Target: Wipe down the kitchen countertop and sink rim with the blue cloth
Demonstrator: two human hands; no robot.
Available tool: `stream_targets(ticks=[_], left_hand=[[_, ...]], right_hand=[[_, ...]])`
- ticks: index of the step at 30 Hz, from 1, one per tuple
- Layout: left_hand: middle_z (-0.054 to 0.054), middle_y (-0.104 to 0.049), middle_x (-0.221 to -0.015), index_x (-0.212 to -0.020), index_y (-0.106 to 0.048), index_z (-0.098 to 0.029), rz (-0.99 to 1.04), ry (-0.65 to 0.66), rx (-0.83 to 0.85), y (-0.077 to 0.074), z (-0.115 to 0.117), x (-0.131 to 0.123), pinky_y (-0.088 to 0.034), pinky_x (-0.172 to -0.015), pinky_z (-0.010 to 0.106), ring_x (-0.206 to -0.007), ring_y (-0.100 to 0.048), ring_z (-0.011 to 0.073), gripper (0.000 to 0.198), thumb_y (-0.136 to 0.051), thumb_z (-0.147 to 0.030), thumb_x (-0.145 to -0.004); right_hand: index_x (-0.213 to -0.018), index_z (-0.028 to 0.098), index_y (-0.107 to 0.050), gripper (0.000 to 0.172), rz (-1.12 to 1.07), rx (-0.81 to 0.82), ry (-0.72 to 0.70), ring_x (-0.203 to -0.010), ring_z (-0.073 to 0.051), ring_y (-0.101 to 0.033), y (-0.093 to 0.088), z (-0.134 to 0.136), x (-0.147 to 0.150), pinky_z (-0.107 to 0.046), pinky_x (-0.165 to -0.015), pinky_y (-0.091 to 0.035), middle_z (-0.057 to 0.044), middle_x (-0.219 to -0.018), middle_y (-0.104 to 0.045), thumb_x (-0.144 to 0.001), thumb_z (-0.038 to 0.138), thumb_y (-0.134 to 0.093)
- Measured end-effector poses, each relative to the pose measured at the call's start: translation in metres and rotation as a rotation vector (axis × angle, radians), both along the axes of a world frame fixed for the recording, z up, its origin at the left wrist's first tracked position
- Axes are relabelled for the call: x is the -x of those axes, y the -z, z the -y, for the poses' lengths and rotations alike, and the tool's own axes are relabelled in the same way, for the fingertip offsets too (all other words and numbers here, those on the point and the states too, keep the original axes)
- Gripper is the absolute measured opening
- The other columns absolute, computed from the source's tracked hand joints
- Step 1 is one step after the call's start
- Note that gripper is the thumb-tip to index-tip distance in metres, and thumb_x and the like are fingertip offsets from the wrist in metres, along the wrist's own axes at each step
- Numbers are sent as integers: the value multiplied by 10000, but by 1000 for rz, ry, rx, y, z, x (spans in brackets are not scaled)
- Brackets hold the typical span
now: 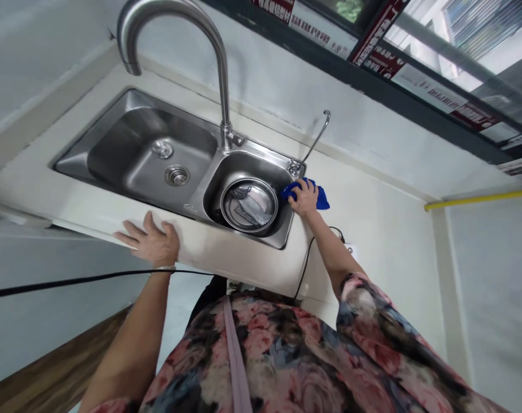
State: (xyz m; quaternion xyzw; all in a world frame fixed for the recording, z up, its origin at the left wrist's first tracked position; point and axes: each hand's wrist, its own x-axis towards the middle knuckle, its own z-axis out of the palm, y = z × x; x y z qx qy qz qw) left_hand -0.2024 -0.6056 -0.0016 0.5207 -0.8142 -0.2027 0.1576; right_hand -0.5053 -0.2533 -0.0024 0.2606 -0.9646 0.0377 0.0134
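head view: blue cloth held under half-curled right hand; left hand splayed, empty

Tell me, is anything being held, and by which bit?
The right hand grips a blue cloth around its middle, with cloth showing on both sides. The left hand holds nothing, spread at the counter.

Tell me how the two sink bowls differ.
The left bowl is wider than the right bowl. The left bowl's drain shows; the right bowl holds a round metal strainer. The right hand, with a blue cloth, is at the right bowl's side; the left hand is near the left bowl. Both bowls are metal.
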Motion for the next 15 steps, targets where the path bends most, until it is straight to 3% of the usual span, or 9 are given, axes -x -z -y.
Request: stream_targets(ticks=[8,15], left_hand=[[251,-233,-1751,-1606,-536,-208,32,-27,25,-1,-2,-4,-343,-1167,801,-1628,-86,525,600,-582,-366,-1028],[251,-236,-1753,-1601,-549,-204,33,-23,11,-6,1,-9,-343,-1173,793,-1625,-94,536,595,-567,-373,-1031]], right_hand=[[-1217,250,-746,421,-12,90,4,-1468,-414,-392,2,-2,-72,-622,-1160,-285,-107,-1565,-592,-1037,407,-400],[-1182,238,-780,438,32,160,110,-1332,-444,-483,-7,13,-87,-641,-1054,-364,-156,-1501,-637,-1044,420,-405]])
